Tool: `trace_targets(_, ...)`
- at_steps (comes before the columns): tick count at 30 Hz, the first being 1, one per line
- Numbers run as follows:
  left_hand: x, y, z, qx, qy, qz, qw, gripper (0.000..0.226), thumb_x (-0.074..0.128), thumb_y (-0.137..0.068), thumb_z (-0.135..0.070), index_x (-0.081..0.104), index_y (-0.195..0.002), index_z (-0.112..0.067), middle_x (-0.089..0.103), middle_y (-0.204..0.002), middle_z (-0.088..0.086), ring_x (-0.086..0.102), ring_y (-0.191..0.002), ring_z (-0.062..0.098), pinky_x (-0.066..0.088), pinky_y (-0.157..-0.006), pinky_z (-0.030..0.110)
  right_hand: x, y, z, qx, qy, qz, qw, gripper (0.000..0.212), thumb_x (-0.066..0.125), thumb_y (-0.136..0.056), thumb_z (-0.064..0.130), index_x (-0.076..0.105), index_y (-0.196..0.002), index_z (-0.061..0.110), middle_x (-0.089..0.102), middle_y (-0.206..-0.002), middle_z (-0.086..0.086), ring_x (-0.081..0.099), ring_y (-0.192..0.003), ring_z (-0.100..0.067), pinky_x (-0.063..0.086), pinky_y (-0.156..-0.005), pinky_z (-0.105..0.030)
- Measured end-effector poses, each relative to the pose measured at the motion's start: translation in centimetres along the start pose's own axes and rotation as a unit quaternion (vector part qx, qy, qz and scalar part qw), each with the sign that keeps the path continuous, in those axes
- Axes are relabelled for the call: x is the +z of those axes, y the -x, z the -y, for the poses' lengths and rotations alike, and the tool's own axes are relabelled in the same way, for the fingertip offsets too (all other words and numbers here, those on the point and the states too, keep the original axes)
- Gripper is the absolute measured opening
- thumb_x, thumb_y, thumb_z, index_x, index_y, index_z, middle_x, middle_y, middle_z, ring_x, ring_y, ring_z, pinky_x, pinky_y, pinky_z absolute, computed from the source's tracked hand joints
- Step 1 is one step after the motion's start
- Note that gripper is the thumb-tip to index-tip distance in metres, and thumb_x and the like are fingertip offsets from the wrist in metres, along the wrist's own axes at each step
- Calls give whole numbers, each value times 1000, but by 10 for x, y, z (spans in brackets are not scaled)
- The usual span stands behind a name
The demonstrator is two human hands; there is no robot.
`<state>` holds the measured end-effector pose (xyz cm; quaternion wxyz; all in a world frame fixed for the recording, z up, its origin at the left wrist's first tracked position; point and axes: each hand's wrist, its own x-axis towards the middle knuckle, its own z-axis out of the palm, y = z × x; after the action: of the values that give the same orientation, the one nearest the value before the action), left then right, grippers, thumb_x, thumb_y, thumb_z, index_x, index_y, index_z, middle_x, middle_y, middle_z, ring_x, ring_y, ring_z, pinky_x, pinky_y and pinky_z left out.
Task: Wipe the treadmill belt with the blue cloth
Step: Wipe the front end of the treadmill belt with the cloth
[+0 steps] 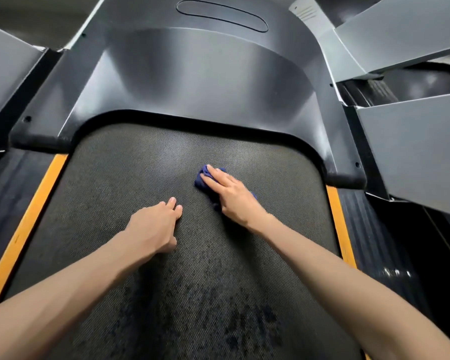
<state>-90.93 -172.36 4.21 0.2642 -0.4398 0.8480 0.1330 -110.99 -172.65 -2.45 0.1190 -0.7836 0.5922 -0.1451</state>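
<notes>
Right hand [231, 196] flat, fingers straight, pressing the cloth [202, 181] onto the belt [120, 178]. Cloth bunched under its fingers, peeking out ahead. Left hand [153, 227] beside it, fingers loosely extended, resting on belt.

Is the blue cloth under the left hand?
No, the blue cloth lies under the right hand, while the left hand rests bare on the belt.

Dim, soft overhead light, pale sheen on the treadmill belt [151, 157] (wide-angle curvature at the edges), slight blur
</notes>
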Motion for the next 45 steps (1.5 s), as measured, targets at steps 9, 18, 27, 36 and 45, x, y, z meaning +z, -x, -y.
trace_targets(9,8,0,10,17,15,14,1000,80,50,-83,-22,7,-150,-21,-2,-158,0,21,-142,20,20,-115,44,-33,15,-87,402,13,-180,897,59,59,-79,-1,43,-136,1,34,-144,-23,32,-131,-36,24,-111,-35)
trace_targets(18,22,-2,1,9,-28,-49,998,86,58,-82,-32,7,-149,-13,2,-158,4,15,-143,20,22,-113,42,13,-56,22,8,-16,-3,1000,70,62,-70,-8,45,-136,7,36,-146,-17,36,-133,-35,24,-110,-36)
trace_targets(27,25,4,13,35,22,-16,999,91,56,-81,-29,-1,-150,-21,-7,-158,0,3,-146,19,11,-115,44,-35,20,-83,430,52,-155,888,62,61,-84,11,37,-141,9,31,-148,-16,29,-133,-32,23,-107,-33)
trace_targets(36,22,8,13,23,21,-24,999,87,53,-79,-26,3,-150,-26,-5,-158,-6,7,-145,13,14,-115,45,7,38,31,-12,54,5,998,57,46,-72,11,54,-129,12,53,-131,-13,53,-104,-35,46,-89,-41)
trace_targets(45,17,7,11,23,49,5,999,85,52,-81,-24,4,-151,-23,-5,-158,-1,6,-145,17,15,-114,46,-38,84,-74,401,36,-184,897,59,40,-75,18,50,-132,4,41,-141,-23,41,-127,-39,35,-105,-44)
